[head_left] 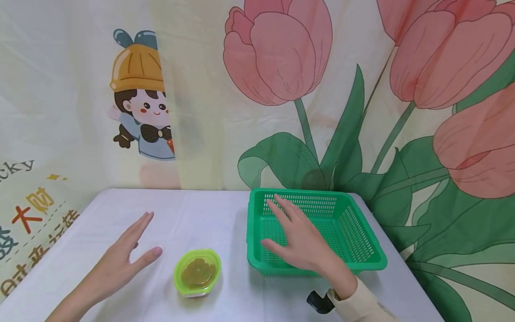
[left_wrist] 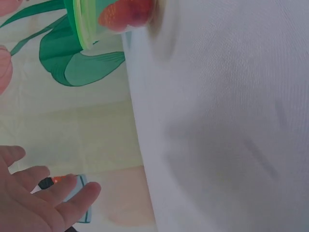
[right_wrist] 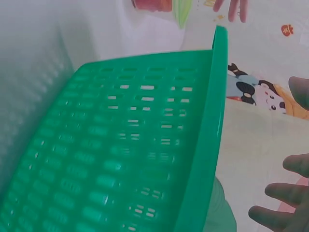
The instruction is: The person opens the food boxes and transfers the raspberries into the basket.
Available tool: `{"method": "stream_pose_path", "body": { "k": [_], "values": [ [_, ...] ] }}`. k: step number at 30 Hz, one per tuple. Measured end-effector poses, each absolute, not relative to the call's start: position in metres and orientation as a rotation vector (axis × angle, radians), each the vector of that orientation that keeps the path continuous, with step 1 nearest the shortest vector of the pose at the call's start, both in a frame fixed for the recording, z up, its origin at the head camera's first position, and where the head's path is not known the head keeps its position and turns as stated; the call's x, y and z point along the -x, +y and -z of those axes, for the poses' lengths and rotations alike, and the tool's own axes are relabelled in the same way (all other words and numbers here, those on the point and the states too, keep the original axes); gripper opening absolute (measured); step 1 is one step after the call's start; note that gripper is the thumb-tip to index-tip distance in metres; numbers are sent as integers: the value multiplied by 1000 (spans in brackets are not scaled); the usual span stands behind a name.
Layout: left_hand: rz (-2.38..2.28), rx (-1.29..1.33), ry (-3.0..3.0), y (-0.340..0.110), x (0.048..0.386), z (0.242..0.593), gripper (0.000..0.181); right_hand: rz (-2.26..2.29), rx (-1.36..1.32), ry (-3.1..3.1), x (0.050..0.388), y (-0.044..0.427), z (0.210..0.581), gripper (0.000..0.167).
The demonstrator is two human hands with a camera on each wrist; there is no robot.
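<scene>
A small clear container (head_left: pixel 198 273) with a lime-green lid stands on the white table between my hands. Through its side, in the left wrist view, reddish-orange contents (left_wrist: pixel 128 14) show, though their kind is unclear. To the left of the container, my left hand (head_left: pixel 114 264) is held over the table, fingers extended and thumb apart, touching nothing. My right hand (head_left: pixel 303 241) hovers above the near left part of a green plastic basket (head_left: pixel 318 266), its fingers spread and holding nothing. No items show inside the basket, whose slotted walls fill much of the right wrist view.
The table (head_left: pixel 217 214) is covered in white cloth and meets a printed curtain (head_left: pixel 201 112) with tulips and a cartoon figure at its back edge. A black device (head_left: pixel 320 302) sits at my right wrist, beside the cream sleeve (head_left: pixel 358 304).
</scene>
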State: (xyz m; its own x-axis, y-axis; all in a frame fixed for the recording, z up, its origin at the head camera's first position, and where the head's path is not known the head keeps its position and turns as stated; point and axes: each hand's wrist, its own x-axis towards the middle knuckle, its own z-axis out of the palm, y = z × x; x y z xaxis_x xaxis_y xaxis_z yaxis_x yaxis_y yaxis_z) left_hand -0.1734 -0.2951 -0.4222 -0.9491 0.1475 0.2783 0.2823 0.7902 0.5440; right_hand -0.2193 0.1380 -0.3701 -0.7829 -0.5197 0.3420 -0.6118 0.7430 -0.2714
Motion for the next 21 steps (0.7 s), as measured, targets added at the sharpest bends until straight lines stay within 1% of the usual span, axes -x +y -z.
{"method": "stream_pose_path", "body": {
  "k": [7, 21],
  "values": [
    [957, 387, -2655, -293, 168, 430, 91, -552, -962, -2696, 215, 120, 370, 88],
    [1057, 379, -2665, -283, 164, 435, 86, -531, -1054, -2707, 209, 91, 376, 87]
  ]
}}
